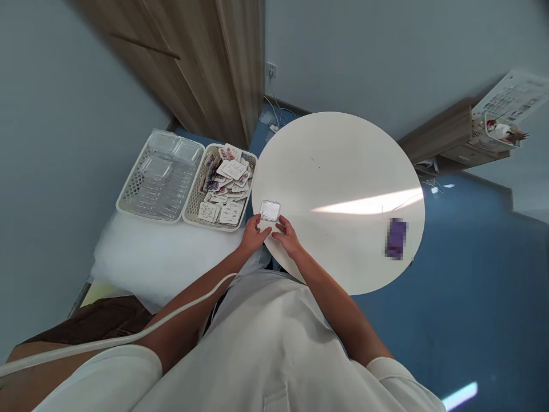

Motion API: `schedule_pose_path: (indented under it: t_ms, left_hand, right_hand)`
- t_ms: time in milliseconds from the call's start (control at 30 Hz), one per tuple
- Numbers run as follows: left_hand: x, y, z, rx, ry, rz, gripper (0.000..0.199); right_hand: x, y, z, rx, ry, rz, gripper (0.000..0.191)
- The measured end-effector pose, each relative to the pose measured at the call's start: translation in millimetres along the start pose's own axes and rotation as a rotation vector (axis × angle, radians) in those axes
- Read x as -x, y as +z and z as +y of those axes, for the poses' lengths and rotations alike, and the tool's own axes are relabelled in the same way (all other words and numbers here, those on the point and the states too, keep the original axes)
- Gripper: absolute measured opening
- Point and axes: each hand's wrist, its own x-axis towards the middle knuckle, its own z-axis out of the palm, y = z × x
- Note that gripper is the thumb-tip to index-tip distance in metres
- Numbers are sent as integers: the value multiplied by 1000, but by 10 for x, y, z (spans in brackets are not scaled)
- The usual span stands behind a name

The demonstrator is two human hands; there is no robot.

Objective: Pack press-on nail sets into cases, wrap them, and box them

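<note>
Head view: a small, clear, square plastic case (270, 210) lies near the edge of a round, white, smooth-topped table (343, 154), close in front of the person. The left hand (252, 232) is at its near left corner and the right hand (290, 236) at its near right corner. On both hands the fingers curl with the thumbs apart from them; whether they pinch the plastic or only rest against it, I cannot tell. The case looks light and thin-walled, likely stiff but easily cracked or scuffed, and apt to slide on the glossy top. Its side edges or corners seem the best hold, with light pressure.

A streak of sunlight crosses the table, and a blurred purple object (396, 238) sits towards its right side. To the left, a white perforated plastic basket (124, 200) holds similar clear cases, and a second white plastic basket (189, 214) holds printed cards (231, 169). Around them are a brown wood-grain cabinet (201, 63), pale grey walls and a blue floor (472, 257).
</note>
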Motion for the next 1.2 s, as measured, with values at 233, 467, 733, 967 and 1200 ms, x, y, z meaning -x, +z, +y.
schedule_pose_path:
  t_ms: [233,467,733,967,1200]
  left_hand:
    - [134,92,-157,-26,20,19,65]
    - [352,322,-227,23,-33,53,68]
    - [915,557,-257,143,-166,75,46]
    - [1506,667,-355,154,-206,174,40]
    - [1748,241,-367,140,-142,383,43]
  right_hand:
    - [173,-110,135,27,3,-25,76]
    - [512,-431,284,27,36,-97,73]
    - [793,-839,345,19,95,-201,60]
    - [816,-899,329,137,100,-219,43]
    - [872,-622,194,321,45,-408,39]
